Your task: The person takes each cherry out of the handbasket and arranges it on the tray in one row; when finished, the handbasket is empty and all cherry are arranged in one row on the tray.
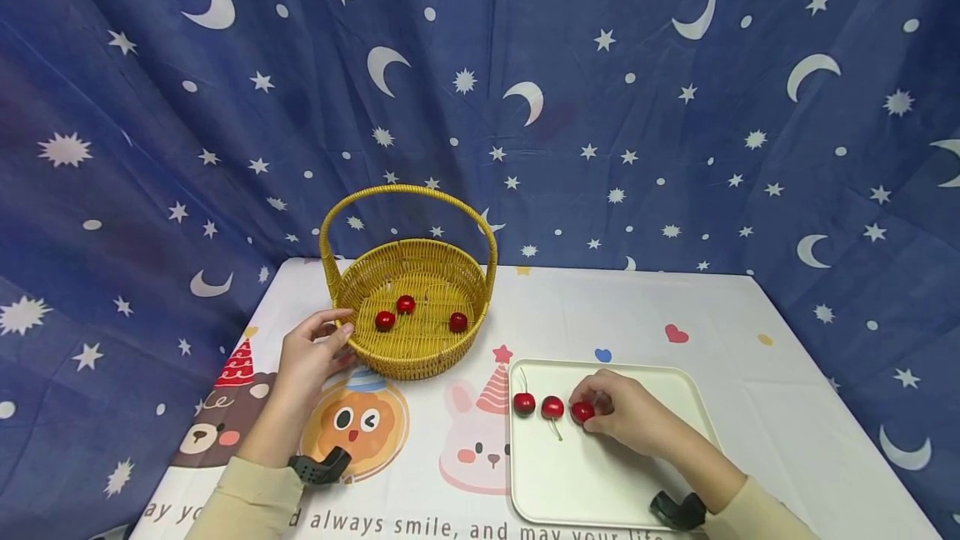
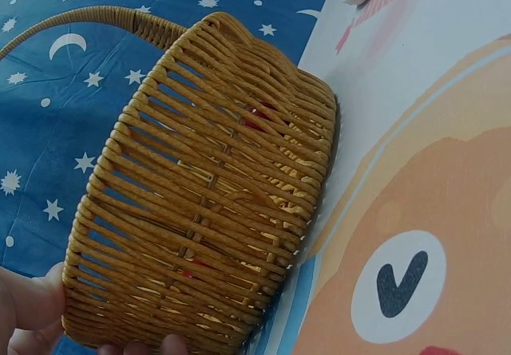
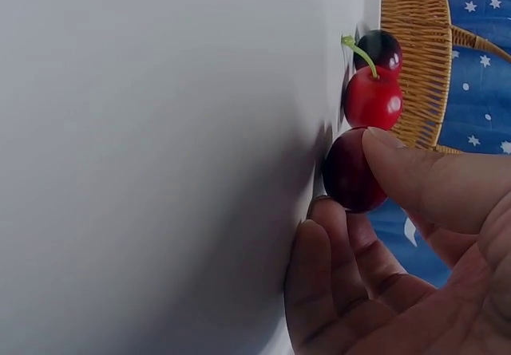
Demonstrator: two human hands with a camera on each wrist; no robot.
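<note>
A yellow wicker basket (image 1: 408,367) with a tall handle holds red cherries (image 1: 385,321) on its bottom. My left hand (image 1: 311,357) grips the basket's left rim, thumb at the edge; in the left wrist view its fingers touch the wicker side (image 2: 200,187). On the cream tray (image 1: 570,482), my right hand (image 1: 630,413) pinches a dark red cherry (image 1: 582,413) between thumb and fingers. The right wrist view shows the thumb on that cherry (image 3: 351,171). Just left of it lie two stemmed cherries, one in the middle (image 1: 552,407) and one near the tray's left edge (image 1: 524,403).
The white tablecloth (image 1: 600,315) has printed cartoon animals, hearts and lettering. A blue curtain (image 1: 562,148) with moons and stars hangs behind the table and down its sides. The basket's handle (image 1: 405,188) arches above its rim.
</note>
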